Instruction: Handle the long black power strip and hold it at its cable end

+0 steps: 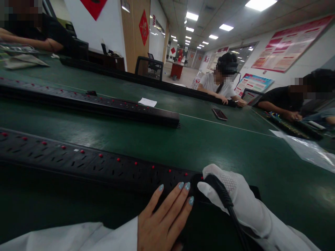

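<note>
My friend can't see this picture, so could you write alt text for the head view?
A white-gloved right hand holds a black corded plug at a long black power strip with red dots, the bare left hand resting on the strip. Beyond, people sit at the green table.

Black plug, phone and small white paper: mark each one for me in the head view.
Black plug (215, 184): head view, on the plug's body, above the ribbed cord sleeve.
Phone (219, 114): head view, middle of its upper face.
Small white paper (147, 102): head view, middle of its upper side.
</note>
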The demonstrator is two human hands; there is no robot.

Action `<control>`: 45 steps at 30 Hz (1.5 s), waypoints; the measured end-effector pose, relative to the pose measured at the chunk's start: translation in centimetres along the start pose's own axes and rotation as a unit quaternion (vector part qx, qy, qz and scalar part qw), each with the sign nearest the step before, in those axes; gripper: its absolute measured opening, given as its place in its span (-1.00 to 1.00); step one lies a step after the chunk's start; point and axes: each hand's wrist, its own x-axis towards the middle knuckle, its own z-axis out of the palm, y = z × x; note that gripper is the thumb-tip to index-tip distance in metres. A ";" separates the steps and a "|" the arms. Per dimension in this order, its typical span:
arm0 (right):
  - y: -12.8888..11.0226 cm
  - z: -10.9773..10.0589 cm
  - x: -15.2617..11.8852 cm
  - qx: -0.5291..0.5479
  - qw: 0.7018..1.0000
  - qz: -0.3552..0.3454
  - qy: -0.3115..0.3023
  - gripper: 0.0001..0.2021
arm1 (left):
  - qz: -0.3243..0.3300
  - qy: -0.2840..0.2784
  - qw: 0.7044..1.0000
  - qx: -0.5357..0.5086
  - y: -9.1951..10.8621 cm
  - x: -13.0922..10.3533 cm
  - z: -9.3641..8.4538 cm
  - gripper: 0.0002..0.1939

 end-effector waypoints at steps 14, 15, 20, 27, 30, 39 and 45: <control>-1.3 -0.3 -1.0 -0.207 0.959 -0.062 0.183 -0.69 | -0.001 -0.083 0.996 0.025 0.2 0.4 -2.1 -0.29; -1.4 -0.8 -1.1 -0.218 0.950 -0.073 0.210 -0.71 | 0.001 -0.084 0.996 0.025 0.2 0.4 -2.2 -0.29; -2.8 -2.8 -0.1 -0.119 0.969 -0.074 0.205 -0.82 | 0.011 -0.088 0.996 0.031 0.2 0.4 -2.3 -0.30; -3.7 0.2 2.2 -0.029 0.997 -0.017 0.068 -0.75 | -0.034 -0.090 0.995 0.033 0.1 -0.1 -2.5 -0.23; -3.7 1.3 2.5 -0.041 0.998 -0.010 0.054 -0.69 | -0.035 -0.086 0.995 0.028 0.1 -0.1 -2.4 -0.20; -4.4 1.7 2.1 -0.166 0.979 -0.036 0.111 -0.69 | -0.040 -0.090 0.995 0.013 0.0 0.0 -2.2 -0.14; -4.3 2.4 1.6 -0.188 0.972 -0.042 0.133 -0.69 | -0.036 -0.096 0.995 0.018 0.1 0.0 -2.3 -0.16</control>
